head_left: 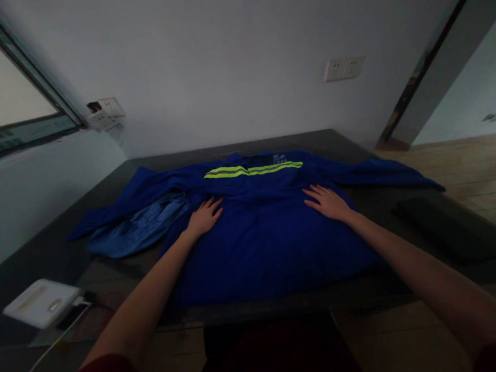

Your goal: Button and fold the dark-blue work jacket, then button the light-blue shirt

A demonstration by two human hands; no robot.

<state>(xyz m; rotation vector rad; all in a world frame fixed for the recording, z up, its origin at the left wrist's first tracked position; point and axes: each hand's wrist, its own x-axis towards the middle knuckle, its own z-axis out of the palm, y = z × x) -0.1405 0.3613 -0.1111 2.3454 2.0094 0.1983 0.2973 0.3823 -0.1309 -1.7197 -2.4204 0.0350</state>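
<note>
A blue work jacket with two yellow-green reflective stripes lies spread flat on a dark table, collar at the far side. My left hand rests palm down on its left part, fingers stretched out. On the right part lies my right hand, also flat and open. One sleeve reaches out to the right; the other sleeve is bunched at the left.
A white flat device with a cable and a dark phone sits at the table's near left. A dark flat pad lies at the right. Wall sockets are on the back wall; wooden floor shows at right.
</note>
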